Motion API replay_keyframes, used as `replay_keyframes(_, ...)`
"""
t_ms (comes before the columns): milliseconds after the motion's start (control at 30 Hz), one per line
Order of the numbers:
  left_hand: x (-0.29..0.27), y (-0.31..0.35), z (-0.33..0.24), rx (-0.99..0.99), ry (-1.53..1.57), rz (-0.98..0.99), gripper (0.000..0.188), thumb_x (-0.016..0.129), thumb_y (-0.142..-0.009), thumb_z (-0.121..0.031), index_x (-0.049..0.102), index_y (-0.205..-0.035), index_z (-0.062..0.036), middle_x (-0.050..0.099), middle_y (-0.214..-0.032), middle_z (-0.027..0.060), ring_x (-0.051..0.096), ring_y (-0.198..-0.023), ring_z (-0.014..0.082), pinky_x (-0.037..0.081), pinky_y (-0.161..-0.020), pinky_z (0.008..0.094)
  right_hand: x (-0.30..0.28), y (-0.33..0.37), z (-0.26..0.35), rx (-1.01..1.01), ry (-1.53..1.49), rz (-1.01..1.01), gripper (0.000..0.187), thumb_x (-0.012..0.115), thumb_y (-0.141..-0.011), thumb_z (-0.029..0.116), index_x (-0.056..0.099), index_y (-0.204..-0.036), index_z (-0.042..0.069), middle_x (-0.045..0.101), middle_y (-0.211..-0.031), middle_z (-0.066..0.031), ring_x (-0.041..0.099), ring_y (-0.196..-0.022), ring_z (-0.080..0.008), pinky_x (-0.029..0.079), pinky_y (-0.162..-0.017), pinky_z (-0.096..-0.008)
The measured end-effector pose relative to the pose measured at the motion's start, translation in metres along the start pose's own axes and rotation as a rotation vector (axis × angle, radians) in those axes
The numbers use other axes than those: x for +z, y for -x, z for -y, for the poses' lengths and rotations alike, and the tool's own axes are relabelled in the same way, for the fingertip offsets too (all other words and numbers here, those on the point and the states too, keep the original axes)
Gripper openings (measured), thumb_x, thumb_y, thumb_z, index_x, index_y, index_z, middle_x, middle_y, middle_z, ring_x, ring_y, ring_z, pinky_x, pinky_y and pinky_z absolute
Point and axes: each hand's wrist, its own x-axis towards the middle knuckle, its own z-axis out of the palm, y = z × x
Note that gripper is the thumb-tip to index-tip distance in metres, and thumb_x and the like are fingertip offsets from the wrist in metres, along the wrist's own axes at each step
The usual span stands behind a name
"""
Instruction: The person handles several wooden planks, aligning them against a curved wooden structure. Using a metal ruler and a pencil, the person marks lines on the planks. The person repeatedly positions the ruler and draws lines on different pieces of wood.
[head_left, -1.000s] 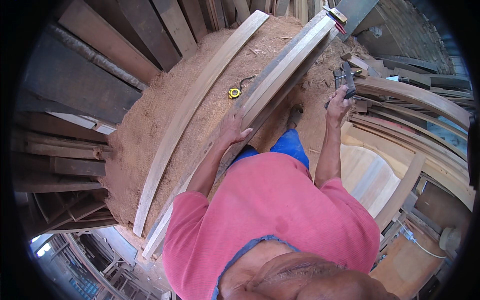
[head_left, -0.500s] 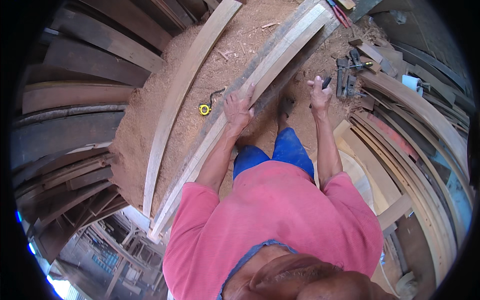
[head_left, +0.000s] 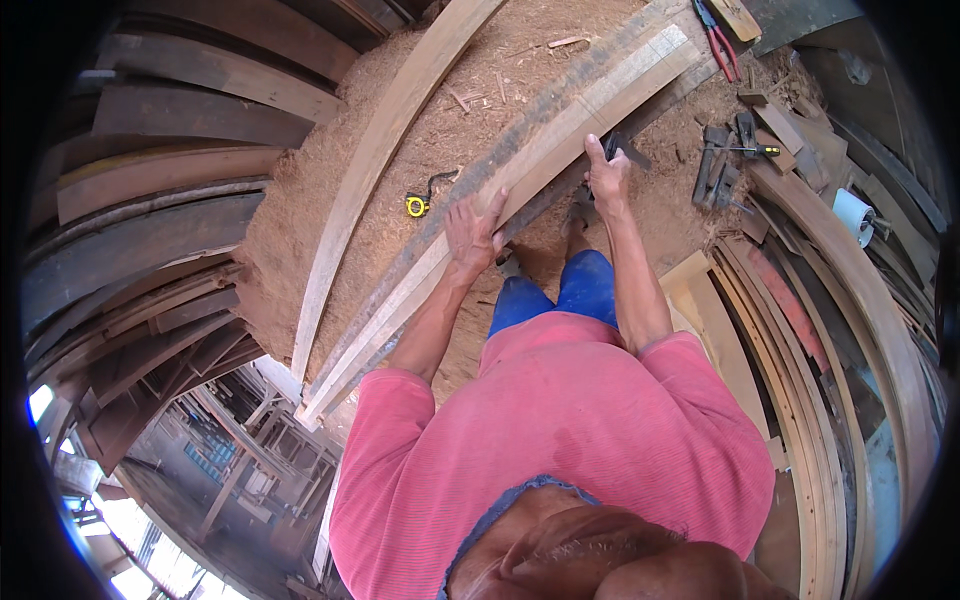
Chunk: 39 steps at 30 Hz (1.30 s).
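A long squared wooden beam [head_left: 560,145] runs diagonally from the lower left to the upper right, with thin lines across its top. My left hand [head_left: 474,232] lies on it, fingers spread over the top. My right hand [head_left: 608,180] is closed round a black tool with a flat dark blade [head_left: 630,150], held against the beam's near side. The tool's exact kind is hard to make out, as my fingers cover part of it. Beyond the beam lie a yellow tape measure [head_left: 416,205] and a curved plank [head_left: 375,165].
Red-handled pliers [head_left: 722,50] lie at the beam's far end. To the right are dark metal clamp-like tools [head_left: 712,165], a screwdriver [head_left: 765,150], a white roll [head_left: 853,215] and stacked curved boards [head_left: 850,250]. Dark planks [head_left: 190,125] line the left. Sawdust [head_left: 290,240] covers the floor.
My right hand has moved left and forward, bringing the black tool up to the beam. My left hand stays on the beam. The whole view has shifted slightly.
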Motion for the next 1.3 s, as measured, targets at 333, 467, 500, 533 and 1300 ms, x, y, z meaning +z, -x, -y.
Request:
replay_keyframes(333, 0.007, 0.004, 0.005, -0.018, 0.007, 0.018, 0.108, 0.091, -0.07, -0.021, 0.042, -0.164, -0.0444, 0.051, -0.139, 0.0235, 0.051, -0.126, 0.0428, 0.042, -0.103, 0.0563, -0.009, 0.001, 0.002, -0.011, 0.052, 0.065, 0.057, 0.084, -0.093, 0.052, 0.06, -0.093, 0.001, 0.059, -0.072, -0.0037, 0.057, -0.058, -0.0142, 0.049, -0.053, -0.032)
replay_keyframes(467, 0.004, 0.001, 0.002, -0.024, 0.015, 0.011, 0.106, 0.091, -0.071, -0.023, 0.043, -0.163, -0.0446, 0.052, -0.137, 0.0235, 0.051, -0.127, 0.043, 0.042, -0.103, 0.0572, -0.011, -0.004, -0.007, -0.087, 0.082, 0.065, 0.058, 0.081, -0.096, 0.054, 0.063, -0.095, -0.001, 0.063, -0.076, -0.0059, 0.059, -0.062, -0.0136, 0.051, -0.057, -0.0328)
replay_keyframes(500, 0.002, 0.001, 0.001, -0.022, 0.009, 0.03, 0.106, 0.091, -0.071, -0.024, 0.043, -0.163, -0.0444, 0.053, -0.137, 0.0231, 0.051, -0.127, 0.0426, 0.042, -0.103, 0.0575, -0.014, -0.007, -0.01, -0.112, 0.086, 0.053, 0.056, 0.078, -0.097, 0.055, 0.063, -0.098, 0.001, 0.061, -0.074, -0.003, 0.056, -0.059, -0.0124, 0.048, -0.053, -0.0318)
replay_keyframes(533, 0.001, -0.001, 0.001, -0.028, 0.003, 0.056, 0.105, 0.09, -0.071, -0.024, 0.044, -0.163, -0.0442, 0.053, -0.137, 0.0227, 0.051, -0.127, 0.0421, 0.042, -0.103, 0.0577, -0.017, -0.01, -0.014, -0.135, 0.097, 0.033, 0.055, 0.076, -0.098, 0.056, 0.064, -0.1, 0.002, 0.058, -0.073, 0.0, 0.053, -0.055, -0.0111, 0.045, -0.049, -0.0307)
replay_keyframes(1300, -0.042, 0.322, 0.23, -0.321, 0.162, 0.25, 0.111, 0.089, -0.075, -0.058, 0.04, -0.159, -0.005, 0.056, -0.145, 0.0235, 0.052, -0.136, 0.0427, 0.04, -0.117, 0.0538, -0.06, 0.231, -0.075, -0.549, 0.574, -0.612, 0.059, 0.057, -0.107, 0.046, 0.067, -0.12, -0.011, 0.071, -0.106, -0.0284, 0.07, -0.099, -0.0395, 0.056, -0.082, -0.049)
